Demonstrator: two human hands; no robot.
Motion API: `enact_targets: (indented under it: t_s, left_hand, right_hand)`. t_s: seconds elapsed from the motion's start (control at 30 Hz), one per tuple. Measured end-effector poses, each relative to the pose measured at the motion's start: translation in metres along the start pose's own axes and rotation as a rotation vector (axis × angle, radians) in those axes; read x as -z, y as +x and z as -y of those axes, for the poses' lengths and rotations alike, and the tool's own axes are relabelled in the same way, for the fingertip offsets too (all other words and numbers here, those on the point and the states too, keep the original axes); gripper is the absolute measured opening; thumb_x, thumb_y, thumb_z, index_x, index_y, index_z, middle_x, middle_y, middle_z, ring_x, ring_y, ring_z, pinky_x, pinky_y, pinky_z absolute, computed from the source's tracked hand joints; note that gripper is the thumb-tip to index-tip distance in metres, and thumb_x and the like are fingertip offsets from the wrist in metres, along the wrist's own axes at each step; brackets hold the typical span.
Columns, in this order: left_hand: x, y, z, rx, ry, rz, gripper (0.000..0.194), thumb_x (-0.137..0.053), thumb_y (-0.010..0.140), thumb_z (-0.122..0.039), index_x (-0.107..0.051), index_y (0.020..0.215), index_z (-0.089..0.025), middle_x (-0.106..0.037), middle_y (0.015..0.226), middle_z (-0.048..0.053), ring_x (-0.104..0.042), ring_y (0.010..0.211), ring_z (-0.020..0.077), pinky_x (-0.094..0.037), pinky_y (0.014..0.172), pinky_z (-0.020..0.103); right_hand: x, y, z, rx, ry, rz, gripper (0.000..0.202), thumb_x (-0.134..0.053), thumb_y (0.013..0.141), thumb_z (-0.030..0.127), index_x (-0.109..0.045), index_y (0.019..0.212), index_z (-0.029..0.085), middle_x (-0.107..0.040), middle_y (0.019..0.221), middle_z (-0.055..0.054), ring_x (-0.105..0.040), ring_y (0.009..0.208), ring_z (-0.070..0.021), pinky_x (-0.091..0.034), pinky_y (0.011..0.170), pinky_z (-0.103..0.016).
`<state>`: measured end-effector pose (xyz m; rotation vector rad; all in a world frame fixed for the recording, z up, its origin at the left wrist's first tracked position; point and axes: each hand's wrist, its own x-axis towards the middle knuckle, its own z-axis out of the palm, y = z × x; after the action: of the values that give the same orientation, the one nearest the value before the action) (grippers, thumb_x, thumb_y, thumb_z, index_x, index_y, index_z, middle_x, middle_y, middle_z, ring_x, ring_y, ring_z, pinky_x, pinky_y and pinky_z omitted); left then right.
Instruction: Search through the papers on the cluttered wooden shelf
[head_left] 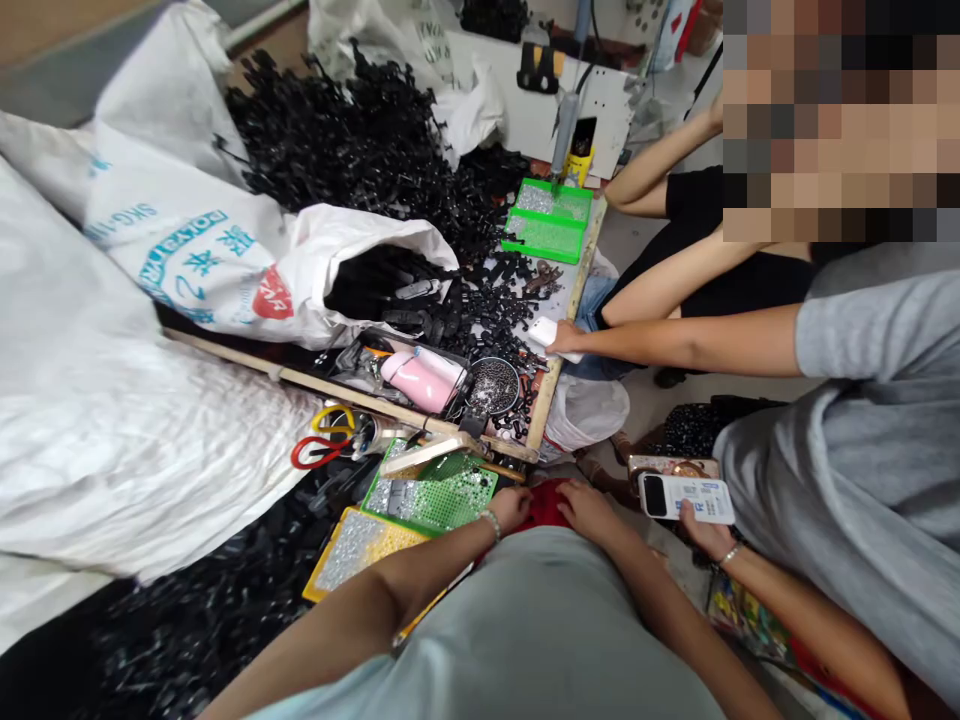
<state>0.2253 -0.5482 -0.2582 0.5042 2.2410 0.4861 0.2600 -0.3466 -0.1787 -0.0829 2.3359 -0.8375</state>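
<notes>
Left hand [510,507] and right hand [589,510] both curled onto a red object [546,505] pressed against the belly just off the bench's near edge, steadied from both sides; tightness of hold not clear. Green tray [442,495] of small metal parts kept close at the near corner, within reach of left fingers.

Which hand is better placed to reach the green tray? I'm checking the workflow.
Probably left. The left hand rests beside the green tray; the right hand lies farther away, past the red thing.
</notes>
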Motion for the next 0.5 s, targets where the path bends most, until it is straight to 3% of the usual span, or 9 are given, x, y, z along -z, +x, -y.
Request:
enact_targets:
  t_s: [0.5]
  left_hand:
    - [-0.002, -0.0041, 0.0002, -0.006, -0.063, -0.076, 0.03, -0.044, 0.083, -0.016, -0.068, 0.1, -0.015, -0.069, 0.1, 0.007, -0.062, 0.092, 0.0182, -0.046, 0.086, 0.026]
  right_hand:
    - [0.0027, 0.0085, 0.0037, 0.081, -0.155, 0.022, 0.039, -0.044, 0.086, 0.022, -0.056, 0.121, 0.013, -0.057, 0.119, -0.014, -0.055, 0.111, -0.0251, -0.041, 0.096, -0.035]
